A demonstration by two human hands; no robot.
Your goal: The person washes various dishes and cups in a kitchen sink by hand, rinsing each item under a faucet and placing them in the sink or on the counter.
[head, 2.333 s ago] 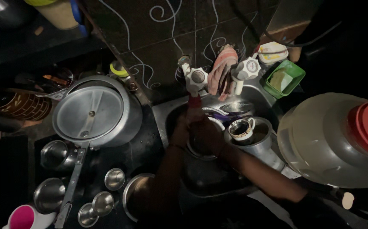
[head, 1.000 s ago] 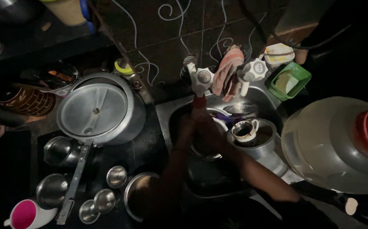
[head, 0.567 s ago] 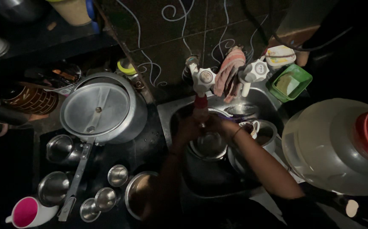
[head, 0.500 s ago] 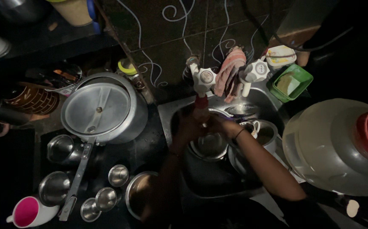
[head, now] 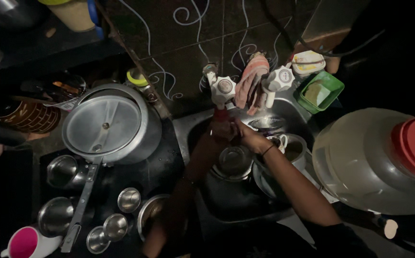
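Under the tap (head: 222,91) at the back of the sink (head: 193,129), both hands meet, close together just below the spout. From the steel bowl (head: 234,160) in the basin, the left hand (head: 221,130) sits at about eleven o'clock and the right hand (head: 246,136) at about one o'clock, so whatever they work on is kept over the basin, where water would likely run off. The dim light hides the small thing between them; I cannot tell what it is, nor whether the fingers of either hand are clamped or apart, though both look curled inward. The left forearm reaches up from six o'clock, nearly straight; the right forearm comes in from five o'clock, bent at the wrist, with a dark band around it.

A white cup (head: 279,141) rests on a steel pot (head: 296,150) at three o'clock of the hands, seemingly stacked for want of room. A striped cloth (head: 251,83) hangs between the tap and a second tap handle (head: 278,79). On the dark bench (head: 164,167) at nine o'clock stands a large lidded pan (head: 109,124), with small steel cups (head: 128,198) below it and a pink mug (head: 26,241) at the lower edge. A big clear water jug (head: 370,160) with a red cap stands at four o'clock, and a green tray (head: 321,91) at two o'clock
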